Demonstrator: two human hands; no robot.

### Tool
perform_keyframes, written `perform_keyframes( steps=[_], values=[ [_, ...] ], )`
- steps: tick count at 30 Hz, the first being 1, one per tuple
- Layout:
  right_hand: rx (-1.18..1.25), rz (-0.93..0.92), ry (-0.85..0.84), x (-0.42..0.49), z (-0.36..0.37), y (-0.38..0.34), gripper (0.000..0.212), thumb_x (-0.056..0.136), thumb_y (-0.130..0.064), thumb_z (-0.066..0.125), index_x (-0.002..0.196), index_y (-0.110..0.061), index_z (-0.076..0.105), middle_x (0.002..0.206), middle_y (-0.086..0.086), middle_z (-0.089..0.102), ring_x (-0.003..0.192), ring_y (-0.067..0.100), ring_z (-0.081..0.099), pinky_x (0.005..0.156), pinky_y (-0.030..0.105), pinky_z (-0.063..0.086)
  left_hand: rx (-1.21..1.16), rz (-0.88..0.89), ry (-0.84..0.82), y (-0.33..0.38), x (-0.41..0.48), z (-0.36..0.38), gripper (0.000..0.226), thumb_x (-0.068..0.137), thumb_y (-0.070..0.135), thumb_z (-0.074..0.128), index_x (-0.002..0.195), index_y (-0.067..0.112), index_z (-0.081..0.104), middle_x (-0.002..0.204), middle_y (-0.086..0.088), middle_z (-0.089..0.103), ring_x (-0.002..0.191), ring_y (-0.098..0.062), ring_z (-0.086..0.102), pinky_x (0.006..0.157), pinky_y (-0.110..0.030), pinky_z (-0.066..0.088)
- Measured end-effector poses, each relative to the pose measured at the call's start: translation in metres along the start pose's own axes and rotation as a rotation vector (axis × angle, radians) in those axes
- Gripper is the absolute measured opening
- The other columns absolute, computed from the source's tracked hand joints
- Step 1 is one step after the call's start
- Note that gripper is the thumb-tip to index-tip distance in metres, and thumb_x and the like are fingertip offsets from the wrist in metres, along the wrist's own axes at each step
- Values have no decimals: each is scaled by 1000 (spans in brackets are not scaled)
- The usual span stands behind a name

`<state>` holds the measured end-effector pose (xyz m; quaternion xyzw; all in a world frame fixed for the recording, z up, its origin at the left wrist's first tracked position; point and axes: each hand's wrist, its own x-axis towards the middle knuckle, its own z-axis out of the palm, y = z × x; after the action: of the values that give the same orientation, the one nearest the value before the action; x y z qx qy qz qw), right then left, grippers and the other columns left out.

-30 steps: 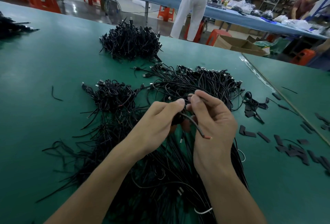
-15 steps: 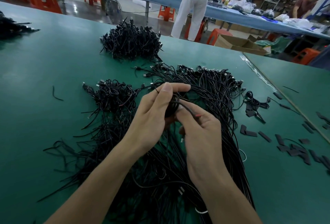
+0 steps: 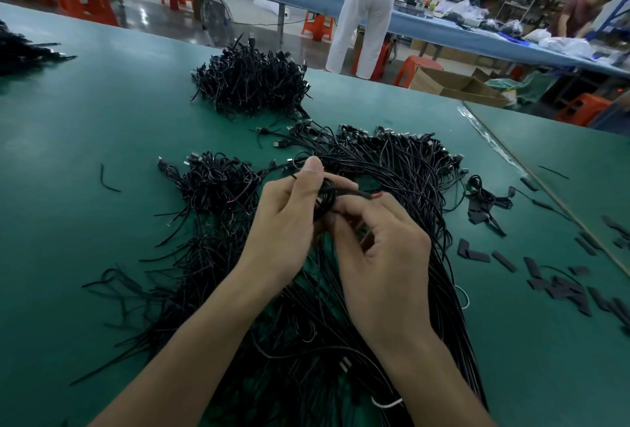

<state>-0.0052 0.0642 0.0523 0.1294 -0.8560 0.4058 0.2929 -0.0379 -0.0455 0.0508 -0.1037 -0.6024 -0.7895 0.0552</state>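
1. Green matting covers the wide work table [image 3: 102, 120], which fills most of the head view.
2. Across its middle lies a loose spread of long black cables with metal plugs [image 3: 412, 184]. Every place below is given from this spread.
3. Beyond the spread's far left end stands a tall heap of bundled black cables [image 3: 250, 82], just beside the outermost plugs.
4. A lower heap of coiled black cables [image 3: 214, 184] touches the spread's left edge.
5. Flat black strips [image 3: 559, 287] lie scattered to the right of the spread, apart from it.
6. Above the spread's middle, the left hand [image 3: 286, 232] pinches a small coil of black cable [image 3: 325, 200] between thumb and fingers.
7. The right hand [image 3: 381, 256] meets it there, its fingers curled and gripping the same coil from the other side.
8. The coil is lifted off the spread between both hands. Its free end with a reddish bare tip [image 3: 374, 194] pokes out over the right forefinger.
9. Well to the left of the spread lies one short bent scrap of black wire [image 3: 108, 182].
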Motion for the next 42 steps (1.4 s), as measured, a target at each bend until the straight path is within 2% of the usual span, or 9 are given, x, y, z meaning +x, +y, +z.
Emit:
perform_keyframes(
  steps=[5,11,17,21,28,34,37,39,42],
  values=[
    [-329,-341,46,-3,-9,0,16,97,-15,62,95,-6,75,92,4,68,85,21,65,69,34,56,24,-163,-26,0,0,-1,64,106,47,33,73,12,76,47,-3,35,35,-11,24,39,-17,22],
    [-444,-455,40,-1,-18,-2,6,93,-5,69,92,-5,75,85,5,66,75,23,60,53,36,53,-94,-376,-130,2,2,-4,63,105,50,35,63,20,71,45,7,28,36,-7,20,39,-15,21],
    [-496,-591,-209,8,-30,-6,10,92,-8,63,89,-10,72,92,2,64,86,20,56,68,32,50,-48,-388,-147,-3,1,-8,58,104,48,40,60,13,52,57,-2,27,44,-12,20,42,-21,19],
    [-550,-632,-338,15,-38,-12,7,86,-8,65,87,-12,70,113,5,64,106,22,53,84,34,45,11,-364,-268,-3,-2,-11,51,105,44,41,69,15,61,59,-4,29,43,-11,21,40,-20,21],
    [-404,-380,-428,20,-37,-11,12,87,-7,71,96,-15,70,106,-4,65,97,14,59,77,35,54,82,-519,-308,-3,-1,-11,59,103,25,34,45,26,42,45,8,31,39,-8,19,39,-16,18],
    [-215,-122,-440,29,-44,-3,5,86,-18,74,86,-23,74,97,-17,60,88,4,59,76,27,50,-49,-607,-487,-8,4,-12,44,92,49,32,56,27,40,55,8,25,45,-9,14,40,-14,14],
    [-186,-35,-521,35,-49,-2,8,84,-21,73,83,-29,73,95,-18,61,90,1,58,79,26,49,-28,-549,-648,-8,3,-18,40,84,57,54,77,18,45,61,6,24,48,-8,16,39,-15,16],
    [-173,2,-580,36,-52,-3,8,84,-23,74,83,-30,75,98,-20,61,94,-1,59,82,25,49,36,-471,-757,-6,1,-20,39,73,43,73,89,14,52,61,5,27,48,-8,21,40,-17,20],
    [-241,-22,-646,34,-53,-6,7,87,-24,73,86,-31,74,102,-20,62,97,1,59,85,29,51,229,-395,-831,-2,-2,-20,39,68,25,84,79,7,51,58,3,28,47,-11,24,42,-23,22]
  ],
)
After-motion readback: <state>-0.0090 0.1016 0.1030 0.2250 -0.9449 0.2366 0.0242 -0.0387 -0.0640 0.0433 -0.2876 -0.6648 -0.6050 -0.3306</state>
